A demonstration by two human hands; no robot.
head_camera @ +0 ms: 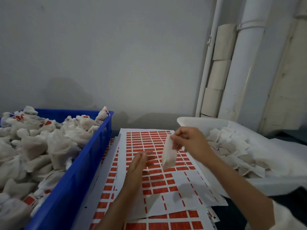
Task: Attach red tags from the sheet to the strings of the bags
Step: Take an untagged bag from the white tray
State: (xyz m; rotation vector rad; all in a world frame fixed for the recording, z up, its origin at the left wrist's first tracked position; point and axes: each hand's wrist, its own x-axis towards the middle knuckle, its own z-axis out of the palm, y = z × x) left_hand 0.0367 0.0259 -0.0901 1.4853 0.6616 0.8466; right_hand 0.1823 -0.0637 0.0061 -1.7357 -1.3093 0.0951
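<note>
A white sheet of red tags (154, 180) lies in the middle of the table on top of more such sheets; its lower right part is bare of tags. My right hand (189, 140) pinches the top of a small white bag (168, 154) that hangs above the sheet. My left hand (139, 163) hovers just left of the bag, fingers apart and blurred, holding nothing that I can make out. The bag's string is too thin to see.
A blue crate (79, 173) on the left is heaped with white bags, some carrying red tags. A white tray (187, 121) on the right holds flat untagged bags. White pipes and paper rolls stand against the grey wall behind.
</note>
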